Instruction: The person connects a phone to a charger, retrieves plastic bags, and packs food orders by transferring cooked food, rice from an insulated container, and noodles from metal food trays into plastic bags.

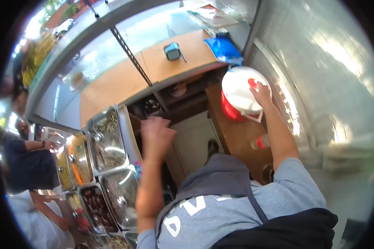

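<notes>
At the wooden ledge, right hand on a lidded red container

On the brown wooden ledge (239, 143), the red container (230, 108) stands upright; its smooth, round white lid (237, 89) is on, not lifted off, and its pale handle (252, 116) hangs at the near side. The right hand (262, 96) touches the small red knob (252, 83) on top; whether its fingers are closed round it, I cannot tell. The left hand (157, 135) is well apart from the right, blurred in mid-air; nothing shows in it, and its finger spread cannot be judged.

Beside the container, a glossy, crinkled blue packet (223, 50) lies on the flat wood-toned counter (112, 86); a small boxy device (171, 51) sits farther along; to the left are rectangular metal trays (94, 171) with clear, shiny covers, some over glossy dark food (96, 203).
</notes>
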`<action>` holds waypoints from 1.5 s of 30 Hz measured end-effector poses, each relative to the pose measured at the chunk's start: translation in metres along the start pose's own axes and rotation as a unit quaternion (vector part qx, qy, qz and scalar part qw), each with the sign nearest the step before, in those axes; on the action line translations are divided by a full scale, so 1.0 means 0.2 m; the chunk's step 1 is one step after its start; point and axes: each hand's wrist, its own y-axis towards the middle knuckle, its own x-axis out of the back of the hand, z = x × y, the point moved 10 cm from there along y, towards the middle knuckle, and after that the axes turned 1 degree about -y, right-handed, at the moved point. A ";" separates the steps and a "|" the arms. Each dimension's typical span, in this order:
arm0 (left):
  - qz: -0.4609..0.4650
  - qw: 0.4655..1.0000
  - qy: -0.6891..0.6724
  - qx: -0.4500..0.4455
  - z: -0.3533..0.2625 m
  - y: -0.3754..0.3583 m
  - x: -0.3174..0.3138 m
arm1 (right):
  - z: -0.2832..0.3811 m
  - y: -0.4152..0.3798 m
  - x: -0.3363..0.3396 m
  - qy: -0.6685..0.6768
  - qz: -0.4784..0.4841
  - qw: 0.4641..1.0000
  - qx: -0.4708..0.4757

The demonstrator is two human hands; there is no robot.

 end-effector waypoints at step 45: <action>0.712 0.666 -0.221 0.039 -0.01 -0.31 -1.67 | 0.41 -0.90 -0.50 0.464 0.369 0.804 -0.053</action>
